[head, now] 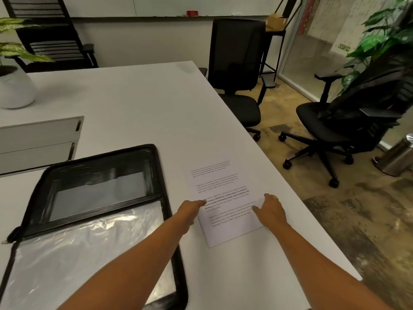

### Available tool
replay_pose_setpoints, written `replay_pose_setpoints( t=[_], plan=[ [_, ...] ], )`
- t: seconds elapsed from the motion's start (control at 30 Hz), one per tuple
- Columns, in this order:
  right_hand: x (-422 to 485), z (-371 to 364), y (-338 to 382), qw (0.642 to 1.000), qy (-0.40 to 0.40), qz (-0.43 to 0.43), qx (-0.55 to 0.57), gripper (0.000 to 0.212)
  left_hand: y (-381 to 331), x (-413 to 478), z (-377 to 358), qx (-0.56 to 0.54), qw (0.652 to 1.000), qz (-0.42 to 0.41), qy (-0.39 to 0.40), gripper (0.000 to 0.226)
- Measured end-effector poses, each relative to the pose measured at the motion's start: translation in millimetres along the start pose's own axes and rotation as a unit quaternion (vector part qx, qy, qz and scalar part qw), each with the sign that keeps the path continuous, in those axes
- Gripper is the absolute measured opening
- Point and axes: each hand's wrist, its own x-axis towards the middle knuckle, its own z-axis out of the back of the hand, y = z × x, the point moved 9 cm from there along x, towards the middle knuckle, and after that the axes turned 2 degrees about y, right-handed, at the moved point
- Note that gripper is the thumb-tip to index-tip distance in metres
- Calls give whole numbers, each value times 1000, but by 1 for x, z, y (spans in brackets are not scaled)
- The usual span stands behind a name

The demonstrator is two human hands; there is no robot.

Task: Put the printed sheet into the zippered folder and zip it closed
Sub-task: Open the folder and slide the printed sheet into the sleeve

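Note:
A printed sheet (220, 186) with several paragraphs of text lies flat on the white table (134, 104), to the right of the zippered folder (98, 189). The folder is black-edged with clear plastic faces and lies on the table with its zip undone along the left side. My left hand (190, 211) reaches over the folder's right edge and its fingertips touch the sheet's left edge. My right hand (271, 211) rests flat on the sheet's right side, fingers spread.
A white plant pot (15, 90) stands at the table's far left, with a grey tray unit (38, 139) beside the folder. Two black office chairs (239, 70) (348, 121) stand right of the table, whose edge runs close to the sheet. A metal bin (400, 155) is far right.

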Motion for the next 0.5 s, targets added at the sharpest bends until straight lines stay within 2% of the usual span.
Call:
replay_pose_setpoints(
  t=[0.07, 0.2, 0.37, 0.5],
  plan=[
    [2, -5, 1, 999, 13, 13, -31, 58, -4, 6, -8, -3, 1000, 8, -15, 51],
    [5, -7, 10, 998, -10, 25, -51, 50, -7, 13, -13, -29, 998, 36, -46, 49],
    [14, -6, 2, 998, 23, -64, 6, 46, 1, 17, -5, -64, 994, 51, -70, 38],
    [15, -14, -1, 995, 58, -60, 58, 40, 5, 14, 2, -75, 993, 56, -76, 34]
  ],
)
